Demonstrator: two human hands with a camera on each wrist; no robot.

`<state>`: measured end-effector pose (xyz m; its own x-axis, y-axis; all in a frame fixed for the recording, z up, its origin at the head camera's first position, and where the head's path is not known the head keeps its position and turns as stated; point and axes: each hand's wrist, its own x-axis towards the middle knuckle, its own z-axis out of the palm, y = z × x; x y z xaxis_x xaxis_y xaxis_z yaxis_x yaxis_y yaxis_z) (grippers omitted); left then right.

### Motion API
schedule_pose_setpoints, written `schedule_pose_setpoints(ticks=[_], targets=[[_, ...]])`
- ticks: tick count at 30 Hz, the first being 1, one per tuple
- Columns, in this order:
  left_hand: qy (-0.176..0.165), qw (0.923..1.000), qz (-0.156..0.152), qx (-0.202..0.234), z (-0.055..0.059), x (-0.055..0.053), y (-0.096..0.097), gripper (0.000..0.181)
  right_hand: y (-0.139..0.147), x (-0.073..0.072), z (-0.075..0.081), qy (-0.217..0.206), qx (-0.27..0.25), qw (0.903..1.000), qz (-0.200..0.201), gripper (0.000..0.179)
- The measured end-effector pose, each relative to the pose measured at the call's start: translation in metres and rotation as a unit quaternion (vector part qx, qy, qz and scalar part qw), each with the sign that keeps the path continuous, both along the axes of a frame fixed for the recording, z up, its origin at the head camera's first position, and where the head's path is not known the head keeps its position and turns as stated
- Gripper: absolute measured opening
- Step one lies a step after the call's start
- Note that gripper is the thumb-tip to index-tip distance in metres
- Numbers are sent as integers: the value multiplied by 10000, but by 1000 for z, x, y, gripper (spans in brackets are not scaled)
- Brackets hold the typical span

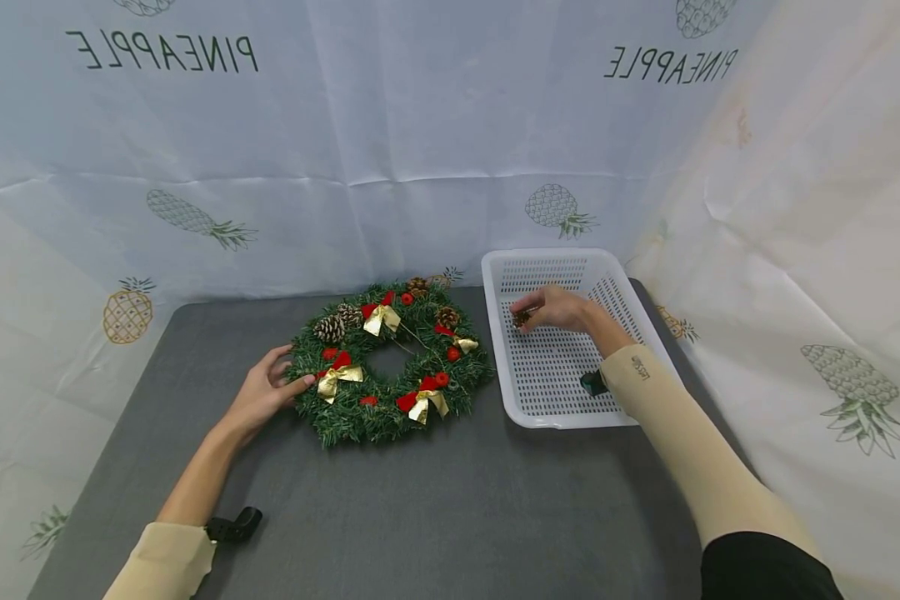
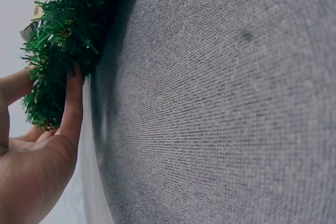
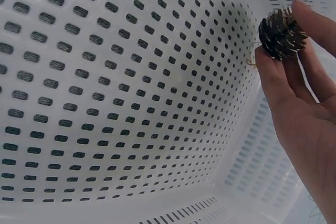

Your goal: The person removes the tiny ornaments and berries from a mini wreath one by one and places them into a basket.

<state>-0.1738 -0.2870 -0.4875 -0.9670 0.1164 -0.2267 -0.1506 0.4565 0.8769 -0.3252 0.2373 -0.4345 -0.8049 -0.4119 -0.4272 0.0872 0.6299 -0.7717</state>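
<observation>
A round green Christmas wreath lies on the dark grey table, decorated with pine cones, red berries and gold-and-red bows. My left hand grips its left edge, thumb on top near a bow; in the left wrist view, fingers reach round the green needles. Inside the white perforated plastic basket, at the right, my right hand pinches a small brown pine cone between thumb and fingers. In the right wrist view the cone sits near the basket's wall, with a thin gold wire loop beside it.
The grey table extends in front of the wreath and basket. A white curtain with pineapple prints hangs behind and at both sides of the table. Black wrist devices stick out from my sleeves.
</observation>
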Motion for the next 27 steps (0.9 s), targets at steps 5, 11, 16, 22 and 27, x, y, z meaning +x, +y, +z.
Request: schedule_pose_setpoints(ticks=[5,11,16,22,27], targets=[[4,10000,5,11,-1,0,-1,96,-1,1,-1,-93,-57,9999,-23,59],[-53,10000,3,47,0,0,-1,97,-2,3,1,-268,-257,9993,-90,58],[-64,10000,6,57,1,-1,0,97,-2,4,2,-272,-290,9992,-29,58],[-19,10000,-3,39,1,1,0,96,-1,2,4,-120,-196,9997,1,56],[-12,10000,-10,46,2,1,0,96,-2,2,11,18,-249,9997,77,57]])
